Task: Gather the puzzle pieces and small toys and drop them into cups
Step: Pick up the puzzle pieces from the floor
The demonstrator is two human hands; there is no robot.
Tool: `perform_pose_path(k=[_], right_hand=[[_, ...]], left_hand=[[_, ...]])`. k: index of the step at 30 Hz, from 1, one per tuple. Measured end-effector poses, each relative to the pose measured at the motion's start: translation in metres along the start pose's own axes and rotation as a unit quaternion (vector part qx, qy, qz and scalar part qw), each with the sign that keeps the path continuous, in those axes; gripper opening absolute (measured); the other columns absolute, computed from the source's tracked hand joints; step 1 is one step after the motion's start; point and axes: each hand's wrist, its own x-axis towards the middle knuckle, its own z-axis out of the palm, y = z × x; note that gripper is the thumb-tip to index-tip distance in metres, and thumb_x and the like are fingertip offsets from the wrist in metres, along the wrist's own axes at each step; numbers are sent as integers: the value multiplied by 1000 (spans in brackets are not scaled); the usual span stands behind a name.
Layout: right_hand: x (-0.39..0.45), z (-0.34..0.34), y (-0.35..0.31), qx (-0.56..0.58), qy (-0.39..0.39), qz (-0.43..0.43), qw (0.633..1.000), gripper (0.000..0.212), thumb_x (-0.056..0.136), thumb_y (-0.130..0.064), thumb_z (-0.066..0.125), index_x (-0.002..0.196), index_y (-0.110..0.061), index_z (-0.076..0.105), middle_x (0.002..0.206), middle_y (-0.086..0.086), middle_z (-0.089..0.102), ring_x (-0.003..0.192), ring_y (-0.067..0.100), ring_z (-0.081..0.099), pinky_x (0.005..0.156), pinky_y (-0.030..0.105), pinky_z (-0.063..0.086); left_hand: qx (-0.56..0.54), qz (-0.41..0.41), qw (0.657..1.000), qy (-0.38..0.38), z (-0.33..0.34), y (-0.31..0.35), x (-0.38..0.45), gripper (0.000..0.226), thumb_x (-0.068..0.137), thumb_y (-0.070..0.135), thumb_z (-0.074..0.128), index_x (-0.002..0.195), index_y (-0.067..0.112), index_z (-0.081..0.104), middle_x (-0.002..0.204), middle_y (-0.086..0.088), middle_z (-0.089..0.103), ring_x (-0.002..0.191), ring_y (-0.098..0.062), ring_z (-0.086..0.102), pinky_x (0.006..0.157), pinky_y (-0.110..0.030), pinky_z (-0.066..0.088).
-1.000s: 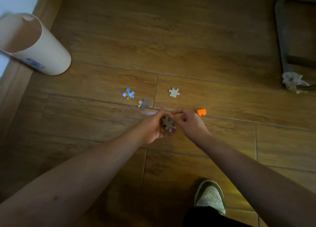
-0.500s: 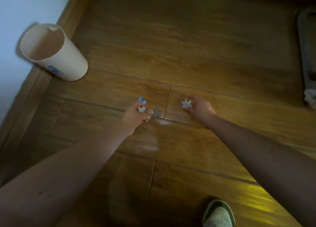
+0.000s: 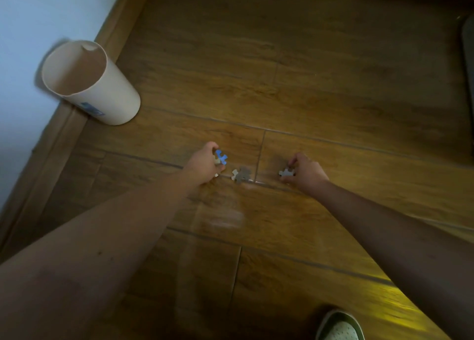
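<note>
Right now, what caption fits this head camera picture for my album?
Left hand pinches a blue puzzle piece, right hand a white one, cup nearby.

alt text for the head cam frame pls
A person's left hand pinches a blue puzzle piece on a wooden floor while the right hand pinches a pale piece; a grey piece lies between them. A beige cup stands upper left.

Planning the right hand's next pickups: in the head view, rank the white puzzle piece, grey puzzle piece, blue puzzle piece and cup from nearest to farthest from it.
1. white puzzle piece, at the right hand fingertips.
2. grey puzzle piece, on the floor between the hands.
3. blue puzzle piece, at the left hand.
4. cup, far left by the wall.
</note>
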Motion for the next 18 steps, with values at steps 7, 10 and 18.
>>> perform_pose_path(k=[7,10,18], right_hand=[[-9,-2,0,-59,-11,-1,998,51,74,-36,81,114,-23,52,99,4,66,88,23,64,75,39,55],[-12,-3,0,-88,-18,10,996,38,76,-39,79,101,-23,55,102,4,66,89,22,63,71,35,52],[-24,-2,3,-94,13,20,995,51,74,-39,80,111,-20,50,108,8,66,95,29,63,72,36,49]], left_hand=[[67,-11,997,25,-2,8,6,43,81,27,76,113,17,49,107,-6,61,91,-19,56,72,-32,44],[79,5,996,37,-1,6,4,42,80,26,76,111,16,49,106,-6,56,86,-20,53,72,-32,43],[61,40,995,61,1,-4,-6,40,79,30,77,105,20,47,100,-2,60,83,-17,54,67,-31,41]])
